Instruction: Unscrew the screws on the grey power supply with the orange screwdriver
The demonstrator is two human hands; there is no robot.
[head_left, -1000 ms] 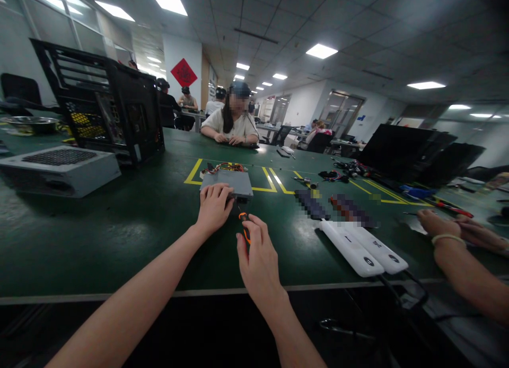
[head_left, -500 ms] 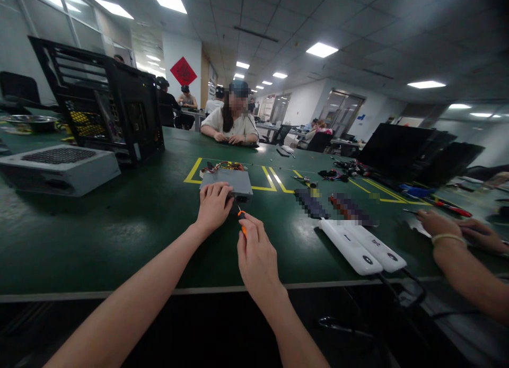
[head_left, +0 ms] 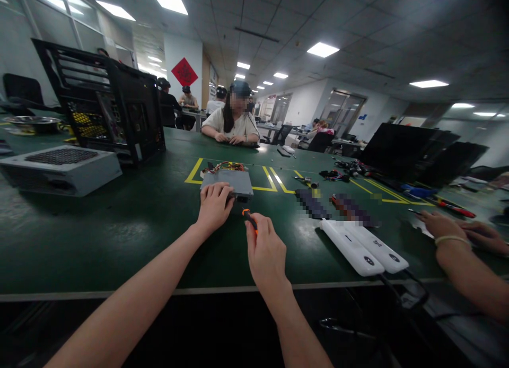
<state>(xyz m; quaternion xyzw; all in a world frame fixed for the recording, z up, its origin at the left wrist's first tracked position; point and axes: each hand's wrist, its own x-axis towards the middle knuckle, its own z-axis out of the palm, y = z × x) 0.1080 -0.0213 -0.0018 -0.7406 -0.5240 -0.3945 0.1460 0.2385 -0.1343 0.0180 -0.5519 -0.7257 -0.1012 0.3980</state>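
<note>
A small grey computer power supply (head_left: 238, 180) lies on the green table, with coloured cables bundled at its far side. My left hand (head_left: 214, 209) grips its near left edge, fingers bent over the top. A socket shows on its near face, to the right of my fingers. My right hand (head_left: 267, 248) is closed around an orange and black screwdriver (head_left: 250, 218), a little in front of the power supply and apart from it. The screwdriver's tip is hard to make out.
Left stand a larger power supply (head_left: 63, 169), an open black computer case (head_left: 107, 103) and a metal bowl (head_left: 35, 124). White power banks (head_left: 353, 248) lie right, beyond them a co-worker's hands (head_left: 447, 230). Another person (head_left: 230, 119) sits opposite. Monitors (head_left: 409, 150) stand far right.
My right hand has drawn back to the right and slightly down with the screwdriver, away from the power supply. My left hand stays where it was.
</note>
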